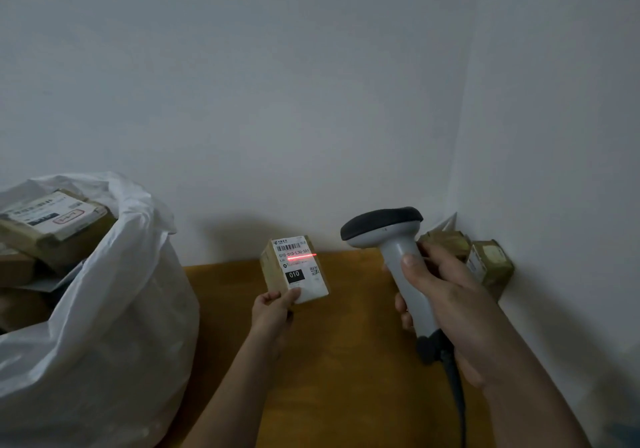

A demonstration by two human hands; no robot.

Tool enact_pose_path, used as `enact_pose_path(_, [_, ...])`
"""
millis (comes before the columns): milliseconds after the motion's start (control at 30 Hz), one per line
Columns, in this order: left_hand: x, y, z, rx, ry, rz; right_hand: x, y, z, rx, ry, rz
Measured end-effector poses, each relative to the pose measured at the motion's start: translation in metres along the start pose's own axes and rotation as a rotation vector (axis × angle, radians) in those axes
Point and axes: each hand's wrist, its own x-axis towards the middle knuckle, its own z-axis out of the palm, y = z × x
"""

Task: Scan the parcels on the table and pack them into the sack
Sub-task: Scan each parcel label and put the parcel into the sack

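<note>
**Red scan line sits just under the barcode**

The scan step is in hand. The left hand pinches a small cardboard parcel by its near end, thumb on the label, and holds it up above the wooden surface with the label facing the camera. The right hand has its fingers curled round the grey handle of a barcode scanner, head aimed left at the parcel.

The red line falls across the printed code "010-010-L30-551", slightly below the barcode bars; the next move probably calls for tilting scanner or parcel so the beam crosses the bars, then carrying the parcel left to the white sack, which already holds several boxes.

A black patch on the label reads "010", with a QR code beside it. Two more parcels wait in the far right corner; their labels are unreadable.
</note>
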Motion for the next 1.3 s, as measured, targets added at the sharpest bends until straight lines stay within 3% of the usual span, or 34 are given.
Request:
enact_pose_path(433, [-0.017, -0.013, -0.006, 0.012, 0.001, 0.026, -0.033, -0.018, -0.006, 0.013, -0.035, -0.102])
enact_pose_path(700, [-0.039, -0.017, -0.021, 0.033, 0.034, 0.087, -0.033, -0.012, 0.000, 0.079, -0.093, -0.069])
enact_pose_path(867, [-0.051, -0.009, -0.050, 0.077, 0.076, 0.247, -0.030, 0.014, 0.022, 0.328, -0.117, 0.092])
enact_pose_path(1067, [-0.085, 0.043, -0.094, 0.161, 0.049, 0.601, -0.031, 0.031, 0.072, 0.701, -0.235, 0.212])
enact_pose_path(1300, [-0.116, 0.112, -0.221, 0.397, 0.153, 0.976, -0.059, 0.061, 0.192, 0.892, -0.205, 0.383])
